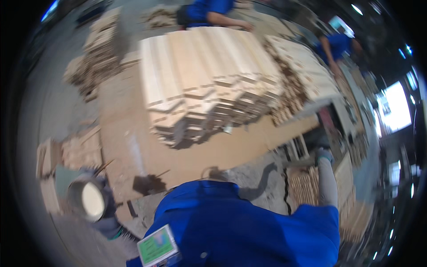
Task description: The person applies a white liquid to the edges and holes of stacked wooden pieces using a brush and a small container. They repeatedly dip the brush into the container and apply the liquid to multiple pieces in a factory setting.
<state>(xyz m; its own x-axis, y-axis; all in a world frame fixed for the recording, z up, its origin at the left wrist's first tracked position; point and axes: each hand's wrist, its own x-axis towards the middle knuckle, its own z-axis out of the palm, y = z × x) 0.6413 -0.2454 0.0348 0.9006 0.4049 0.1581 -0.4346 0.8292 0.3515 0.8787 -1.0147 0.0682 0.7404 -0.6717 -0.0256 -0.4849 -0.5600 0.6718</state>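
Observation:
My left hand point(109, 226), in a grey glove with a green cuff, is at the lower left, closed round a dark round pot point(76, 199). A smooth cream-coloured filling point(92, 200) shows inside the pot. Beside its far rim a thin brown stick point(105, 166) pokes out. On the right, my right arm stretches forward, and my gloved right hand point(324, 154) is at a dark gap by a wooden frame point(299, 147). Its fingers are blurred, and whether it holds anything is hidden. Ahead of me lies a large stack of pale wooden boards point(204, 53) with zigzag ends.
The stack stands on a brown board surface point(213, 161). Another pale stack point(307, 66) is beyond it at right. Small wood pieces point(303, 184) lie near my right arm, more piles point(101, 42) at far left. Two people in blue, one with a visible arm point(229, 21), work across from me.

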